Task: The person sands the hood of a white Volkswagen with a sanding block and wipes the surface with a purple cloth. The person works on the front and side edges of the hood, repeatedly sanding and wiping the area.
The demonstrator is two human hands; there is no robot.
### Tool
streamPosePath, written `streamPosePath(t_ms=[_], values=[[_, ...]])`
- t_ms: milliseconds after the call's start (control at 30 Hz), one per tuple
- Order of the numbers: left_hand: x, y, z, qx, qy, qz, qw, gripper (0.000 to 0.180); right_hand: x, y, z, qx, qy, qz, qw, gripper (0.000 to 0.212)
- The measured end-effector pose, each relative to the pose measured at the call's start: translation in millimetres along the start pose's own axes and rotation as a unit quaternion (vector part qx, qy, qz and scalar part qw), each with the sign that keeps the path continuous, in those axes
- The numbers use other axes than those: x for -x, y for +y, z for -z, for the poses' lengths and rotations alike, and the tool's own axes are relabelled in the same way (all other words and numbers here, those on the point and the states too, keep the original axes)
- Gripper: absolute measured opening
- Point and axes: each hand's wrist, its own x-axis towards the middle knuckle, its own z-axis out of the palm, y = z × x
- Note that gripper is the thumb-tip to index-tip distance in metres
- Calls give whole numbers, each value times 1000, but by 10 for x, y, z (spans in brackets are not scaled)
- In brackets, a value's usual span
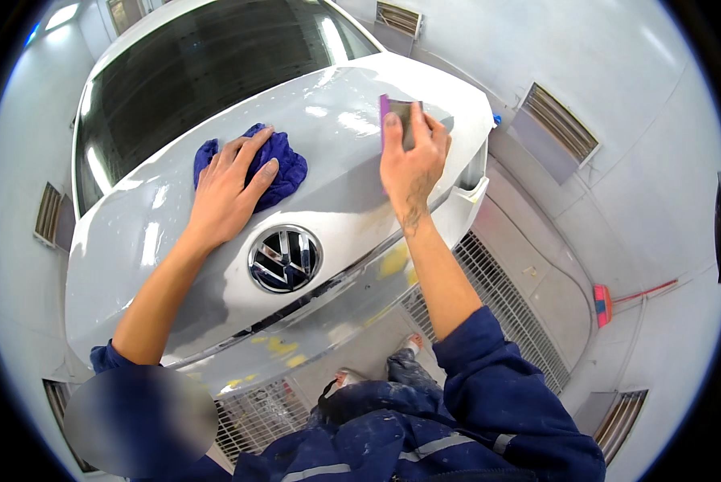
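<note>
My left hand (pixel 230 193) rests on a crumpled dark blue cloth (pixel 282 173), its fingers bent over the bunched fabric. The cloth lies on the wet-looking grey and white boot lid (pixel 336 165) of a white car. Over on the right side of the lid, my right hand (pixel 417 153) grips a dark sanding block (pixel 405 120) with a purple edge. My thumb and fingers press on the block, which stands tilted on its edge; its underside is hidden. A round chrome badge (pixel 285 259) sits on the lid between my forearms.
The dark rear window (pixel 216 72) rises beyond the lid. Below it, the grey bumper (pixel 336 317) carries yellow patches. Metal floor grating (pixel 513 305) runs around the car. A red-headed tool with a long handle (pixel 602 305) is by the right wall. Louvred vents (pixel 559 124) line the walls.
</note>
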Motion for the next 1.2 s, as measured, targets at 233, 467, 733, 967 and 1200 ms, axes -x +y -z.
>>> streamPosePath(t_ms=[233,467,733,967,1200], values=[[42,-39,-19,-14,2,-5,1000,62,543,-430,5,-49,19,141,989,45],[-35,57,-90,-52,7,-15,999,65,288,-210,-76,60,30,47,997,51],[8,90,-99,-89,21,-42,995,68,-85,133,10,16,28,47,998,52],[95,42,-17,-97,19,-52,994,71,424,-220,41,-62,9,141,988,52],[22,93,-63,-88,16,-56,994,73,344,2,-9,68,37,48,996,52]])
